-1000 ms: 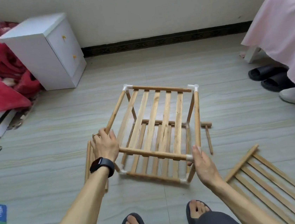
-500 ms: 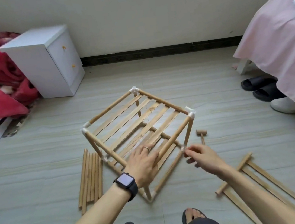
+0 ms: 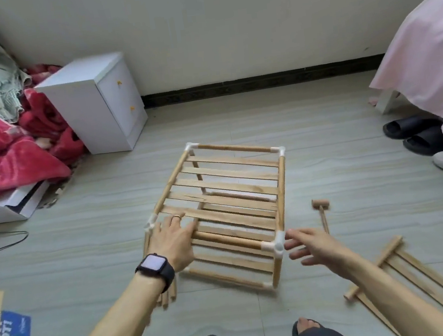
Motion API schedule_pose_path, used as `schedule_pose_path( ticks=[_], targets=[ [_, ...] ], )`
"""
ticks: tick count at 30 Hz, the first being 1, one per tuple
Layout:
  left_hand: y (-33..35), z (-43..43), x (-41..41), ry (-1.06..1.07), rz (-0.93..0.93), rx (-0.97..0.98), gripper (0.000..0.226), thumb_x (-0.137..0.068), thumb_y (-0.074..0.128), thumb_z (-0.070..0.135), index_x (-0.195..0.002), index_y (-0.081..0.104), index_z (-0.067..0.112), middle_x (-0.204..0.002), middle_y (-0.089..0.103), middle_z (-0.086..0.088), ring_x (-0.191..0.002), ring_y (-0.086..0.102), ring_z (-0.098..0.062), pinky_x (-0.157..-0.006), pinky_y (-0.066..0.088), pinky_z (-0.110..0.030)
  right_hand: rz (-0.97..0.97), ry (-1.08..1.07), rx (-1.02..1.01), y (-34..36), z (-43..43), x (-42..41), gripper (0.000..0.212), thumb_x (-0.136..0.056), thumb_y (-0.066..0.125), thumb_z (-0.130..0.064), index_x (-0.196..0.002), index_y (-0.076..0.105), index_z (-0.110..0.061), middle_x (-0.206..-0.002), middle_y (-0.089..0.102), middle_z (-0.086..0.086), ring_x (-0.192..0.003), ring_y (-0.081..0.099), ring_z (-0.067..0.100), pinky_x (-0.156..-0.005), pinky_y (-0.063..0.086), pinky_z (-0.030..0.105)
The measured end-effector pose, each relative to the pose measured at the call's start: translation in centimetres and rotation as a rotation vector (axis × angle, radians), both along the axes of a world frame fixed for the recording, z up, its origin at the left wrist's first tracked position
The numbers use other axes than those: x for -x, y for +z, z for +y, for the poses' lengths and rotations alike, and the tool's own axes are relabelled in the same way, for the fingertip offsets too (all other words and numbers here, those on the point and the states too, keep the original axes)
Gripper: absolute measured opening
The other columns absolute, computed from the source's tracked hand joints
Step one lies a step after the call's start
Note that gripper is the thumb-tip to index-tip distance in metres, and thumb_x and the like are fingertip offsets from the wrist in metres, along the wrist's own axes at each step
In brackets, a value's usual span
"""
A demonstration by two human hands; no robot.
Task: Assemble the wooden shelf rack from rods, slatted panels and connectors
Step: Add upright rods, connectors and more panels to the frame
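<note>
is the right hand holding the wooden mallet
No, the mallet lies apart from the right hand, whose fingers are spread and empty.

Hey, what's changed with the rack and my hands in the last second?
The rack turned about a quarter turn clockwise on the floor; its top slats now run crosswise, not away from you. Your left hand released its grip and lies flat on the slats. Your right hand is open beside the near-right connector. The mallet, spare panel and loose rods stayed put.
</note>
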State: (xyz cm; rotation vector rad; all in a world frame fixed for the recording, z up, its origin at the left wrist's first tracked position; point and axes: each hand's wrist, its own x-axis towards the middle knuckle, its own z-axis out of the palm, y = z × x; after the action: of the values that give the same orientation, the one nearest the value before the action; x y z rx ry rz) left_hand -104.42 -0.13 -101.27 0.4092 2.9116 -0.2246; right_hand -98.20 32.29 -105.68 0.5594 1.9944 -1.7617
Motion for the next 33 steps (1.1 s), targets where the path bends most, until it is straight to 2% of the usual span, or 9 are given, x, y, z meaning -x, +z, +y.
schedule_pose_path(
  ticks=[3, 6, 10, 14, 18, 21, 24, 29, 33],
  targets=[
    [0.6, 2.8, -2.7, -0.170, -0.091, -0.191, 0.045, -0.087, 0.051, 0.049, -0.130, 0.051, 0.037, -0.145, 0.044, 0.000, -0.131, 0.039, -0.023, -0.113, 0.027, -0.041, -0.006, 0.007, 0.110, -1.3, -2.6, -1.5, 0.040, -0.098, 0.060, -0.051, -0.105, 0.078, -0.016, -0.097, 0.075, 0.007, -0.074, 0.068, 0.018, -0.059, 0.050, 0.026],
    [0.5, 6.6, -5.8, -0.215, -0.184, -0.309, 0.061, -0.085, 0.033, 0.076, -0.118, 0.058, 0.031, -0.114, 0.057, 0.003, -0.108, 0.048, -0.019, -0.103, 0.030, -0.040, -0.003, 0.008, 0.213, -1.6, -4.4, -2.1, 0.038, -0.088, 0.070, -0.055, -0.097, 0.080, -0.019, -0.092, 0.071, 0.005, -0.072, 0.063, 0.018, -0.058, 0.048, 0.025],
    [0.0, 9.6, -6.4, -0.091, -0.206, -0.367, 0.058, -0.097, 0.021, 0.067, -0.087, 0.057, 0.024, -0.078, 0.062, 0.006, -0.079, 0.056, -0.018, -0.104, 0.034, -0.044, -0.007, 0.063, 0.248, -1.3, -5.0, -2.3, 0.042, -0.080, 0.076, -0.063, -0.092, 0.081, -0.023, -0.088, 0.069, -0.003, -0.075, 0.060, 0.014, -0.061, 0.047, 0.023],
    [-1.3, 9.1, -5.7, -0.007, -0.209, -0.350, 0.061, -0.097, 0.019, 0.066, -0.088, 0.064, 0.025, -0.084, 0.068, 0.003, -0.092, 0.058, -0.019, -0.105, 0.031, -0.041, -0.017, 0.018, 0.262, -1.2, -5.9, -2.1, 0.042, -0.091, 0.067, -0.056, -0.099, 0.081, -0.017, -0.090, 0.072, -0.002, -0.077, 0.062, 0.014, -0.065, 0.051, 0.025],
    [-2.2, 9.8, -5.7, 0.002, -0.201, -0.287, 0.082, -0.095, 0.002, 0.069, -0.091, 0.071, 0.024, -0.097, 0.071, 0.000, -0.104, 0.055, -0.023, -0.102, 0.026, -0.042, 0.035, -0.082, 0.268, -1.5, -7.1, -2.4, 0.042, -0.097, 0.063, -0.045, -0.097, 0.079, -0.006, -0.085, 0.065, 0.007, -0.080, 0.056, 0.020, -0.069, 0.046, 0.030],
    [-2.7, 10.1, -5.3, 0.061, -0.280, -0.367, 0.070, -0.098, 0.011, 0.067, -0.102, 0.070, 0.029, -0.104, 0.069, 0.003, -0.116, 0.048, -0.024, -0.106, 0.019, -0.042, 0.115, -0.178, 0.276, -1.8, -8.0, -2.3, 0.045, -0.101, 0.058, -0.040, -0.094, 0.077, 0.000, -0.085, 0.069, 0.020, -0.083, 0.066, 0.023, -0.078, 0.052, 0.035],
    [-3.1, 10.5, -5.2, 0.111, -0.344, -0.430, 0.052, -0.099, 0.023, 0.063, -0.101, 0.066, 0.034, -0.094, 0.067, 0.009, -0.120, 0.046, -0.023, -0.111, 0.015, -0.042, 0.170, -0.249, 0.395, -1.3, -8.1, -1.6, 0.041, -0.101, 0.059, -0.040, -0.078, 0.074, -0.010, -0.074, 0.067, 0.007, -0.077, 0.069, 0.020, -0.077, 0.059, 0.034],
    [-3.6, 10.3, -5.7, 0.080, -0.222, -0.479, 0.044, -0.101, 0.031, 0.058, -0.114, 0.065, 0.033, -0.111, 0.065, 0.009, -0.120, 0.042, -0.019, -0.110, 0.014, -0.040, 0.199, -0.147, 0.327, -0.4, -6.8, -0.6, 0.036, -0.098, 0.063, -0.044, -0.078, 0.077, -0.018, -0.078, 0.071, 0.005, -0.074, 0.070, 0.014, -0.067, 0.057, 0.025],
    [-4.1, 9.6, -5.9, -0.026, -0.184, -0.462, 0.046, -0.085, 0.033, 0.073, -0.103, 0.055, 0.037, -0.100, 0.056, 0.015, -0.112, 0.043, -0.015, -0.103, 0.019, -0.038, 0.149, -0.136, 0.349, -1.4, -6.7, -1.4, 0.036, -0.099, 0.062, -0.042, -0.079, 0.080, -0.017, -0.079, 0.073, 0.004, -0.074, 0.069, 0.014, -0.068, 0.057, 0.027]
  ],
)
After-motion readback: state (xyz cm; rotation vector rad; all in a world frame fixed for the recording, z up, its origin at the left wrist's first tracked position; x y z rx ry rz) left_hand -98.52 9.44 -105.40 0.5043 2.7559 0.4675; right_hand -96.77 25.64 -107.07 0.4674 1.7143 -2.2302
